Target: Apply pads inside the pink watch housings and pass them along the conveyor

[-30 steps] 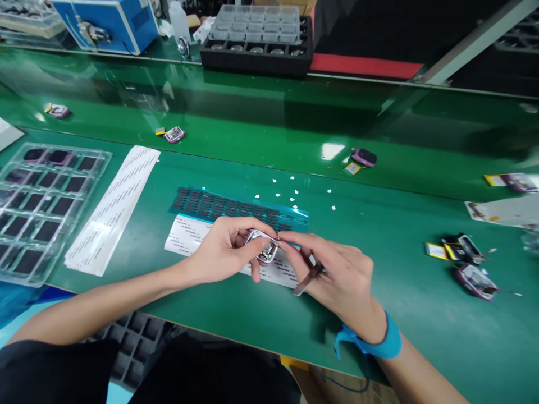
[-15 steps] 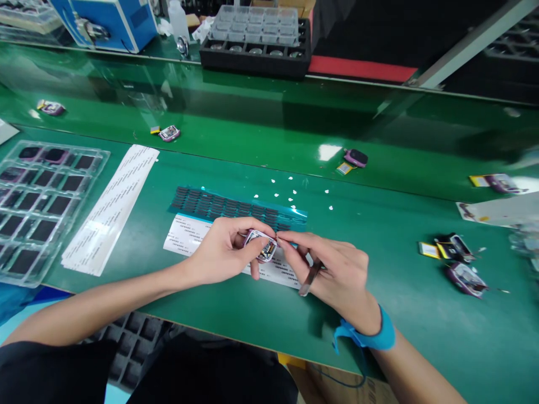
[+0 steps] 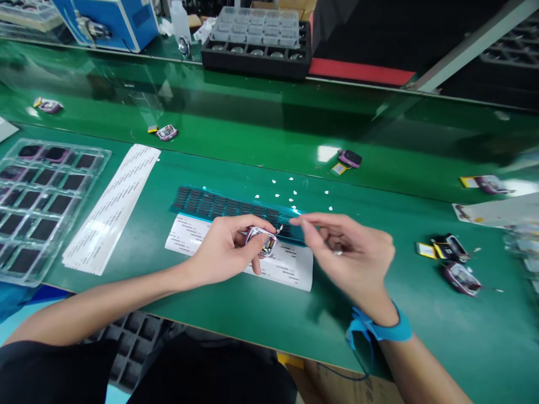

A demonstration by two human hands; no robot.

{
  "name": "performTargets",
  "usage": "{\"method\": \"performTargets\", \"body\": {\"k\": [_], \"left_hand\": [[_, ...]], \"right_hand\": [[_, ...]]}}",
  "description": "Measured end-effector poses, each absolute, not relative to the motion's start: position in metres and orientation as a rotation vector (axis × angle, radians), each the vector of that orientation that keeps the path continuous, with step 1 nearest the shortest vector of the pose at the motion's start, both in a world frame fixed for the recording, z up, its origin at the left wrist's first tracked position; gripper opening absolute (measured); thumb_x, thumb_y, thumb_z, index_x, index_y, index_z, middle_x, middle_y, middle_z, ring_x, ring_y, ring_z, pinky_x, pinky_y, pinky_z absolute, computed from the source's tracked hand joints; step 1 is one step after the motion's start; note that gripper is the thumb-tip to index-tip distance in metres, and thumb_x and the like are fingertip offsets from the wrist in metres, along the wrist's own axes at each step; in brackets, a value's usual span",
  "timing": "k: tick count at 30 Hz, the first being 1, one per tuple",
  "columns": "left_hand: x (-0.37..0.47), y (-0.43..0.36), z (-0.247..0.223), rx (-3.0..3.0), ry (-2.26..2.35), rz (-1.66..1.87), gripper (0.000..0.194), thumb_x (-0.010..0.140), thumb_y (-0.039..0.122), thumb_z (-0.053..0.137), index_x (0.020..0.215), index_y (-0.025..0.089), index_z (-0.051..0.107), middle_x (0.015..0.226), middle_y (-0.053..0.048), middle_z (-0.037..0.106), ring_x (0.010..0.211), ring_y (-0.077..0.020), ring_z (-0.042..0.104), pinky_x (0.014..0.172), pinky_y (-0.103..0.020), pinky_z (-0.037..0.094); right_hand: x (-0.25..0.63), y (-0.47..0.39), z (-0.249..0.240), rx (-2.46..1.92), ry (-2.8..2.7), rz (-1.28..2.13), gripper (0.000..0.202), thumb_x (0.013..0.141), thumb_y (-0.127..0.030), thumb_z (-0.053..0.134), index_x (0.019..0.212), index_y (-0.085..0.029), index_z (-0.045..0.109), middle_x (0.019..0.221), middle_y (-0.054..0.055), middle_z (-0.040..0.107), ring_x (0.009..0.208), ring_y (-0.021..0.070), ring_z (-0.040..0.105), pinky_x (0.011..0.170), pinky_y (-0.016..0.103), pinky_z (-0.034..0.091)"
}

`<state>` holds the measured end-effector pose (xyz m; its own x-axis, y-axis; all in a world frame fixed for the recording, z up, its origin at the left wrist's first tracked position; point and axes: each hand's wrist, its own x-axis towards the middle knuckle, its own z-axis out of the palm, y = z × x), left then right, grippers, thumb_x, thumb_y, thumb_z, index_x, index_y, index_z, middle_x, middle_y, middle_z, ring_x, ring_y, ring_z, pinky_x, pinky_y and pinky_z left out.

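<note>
My left hand grips a small purple-rimmed watch case between thumb and fingers, its open side with the circuit parts facing up. A small pale tab sticks out from the case's upper right corner. To the right, apart from the case, my right hand has thumb and forefinger close together. Tweezers are tucked in its curled fingers, mostly hidden with only a metallic glint showing. Beneath the hands lie a teal sheet of dark strips and a white printed liner sheet.
Small white pieces dot the green bench behind the hands. At left lie white liner strips and a clear tray of dark screens. Opened watch cases sit at right; others rest on the green belt. A blue wristband trails a cord.
My right hand has drawn away from the case to the right, uncovering the pale tab. My left hand stays with the case. The watch cases on the belt have shifted slightly left.
</note>
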<state>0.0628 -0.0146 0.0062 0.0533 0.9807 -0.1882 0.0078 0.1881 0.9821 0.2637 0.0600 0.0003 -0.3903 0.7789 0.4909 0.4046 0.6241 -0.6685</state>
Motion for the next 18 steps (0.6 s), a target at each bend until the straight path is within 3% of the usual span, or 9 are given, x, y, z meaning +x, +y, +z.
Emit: {"method": "performTargets", "body": {"k": [2,5,11,18], "left_hand": [[0.063,-0.014,0.006,1.072,1.258,1.042,0.019,0.090,0.028,0.062,0.100,0.014,0.070,0.066,0.000,0.067,0.047,-0.0141,0.069,0.044,-0.021,0.045],[0.063,-0.014,0.005,1.048,1.249,1.055,0.019,0.090,0.028,0.062,0.101,0.014,0.069,0.069,0.000,0.067,0.047,-0.0134,0.068,0.044,-0.021,0.046],[0.064,-0.015,0.002,1.096,1.253,1.054,0.021,0.090,0.027,0.061,0.102,0.014,0.072,0.062,0.002,0.064,0.048,-0.0140,0.069,0.041,-0.019,0.040],[0.064,-0.015,0.006,1.105,1.266,1.032,0.020,0.089,0.027,0.062,0.100,0.013,0.071,0.054,0.004,0.059,0.046,-0.0150,0.069,0.039,-0.018,0.038]], "right_hand": [[0.267,0.067,0.000,-1.008,-1.932,0.525,0.006,0.095,-0.025,0.070,0.096,-0.023,0.076,0.070,-0.002,0.075,0.042,0.0087,0.048,0.039,0.025,0.037],[0.267,0.069,-0.001,-0.926,-2.004,0.460,0.004,0.093,-0.025,0.074,0.095,-0.023,0.076,0.063,-0.004,0.071,0.041,0.0077,0.048,0.040,0.023,0.038],[0.256,0.052,-0.004,-0.658,-2.254,0.394,0.007,0.096,-0.018,0.070,0.101,-0.021,0.074,0.068,-0.003,0.073,0.047,0.0082,0.060,0.046,0.021,0.048],[0.256,0.052,-0.006,-0.657,-2.240,0.367,0.017,0.096,-0.011,0.066,0.109,-0.021,0.071,0.076,-0.003,0.076,0.048,0.0075,0.060,0.049,0.021,0.052]]}}
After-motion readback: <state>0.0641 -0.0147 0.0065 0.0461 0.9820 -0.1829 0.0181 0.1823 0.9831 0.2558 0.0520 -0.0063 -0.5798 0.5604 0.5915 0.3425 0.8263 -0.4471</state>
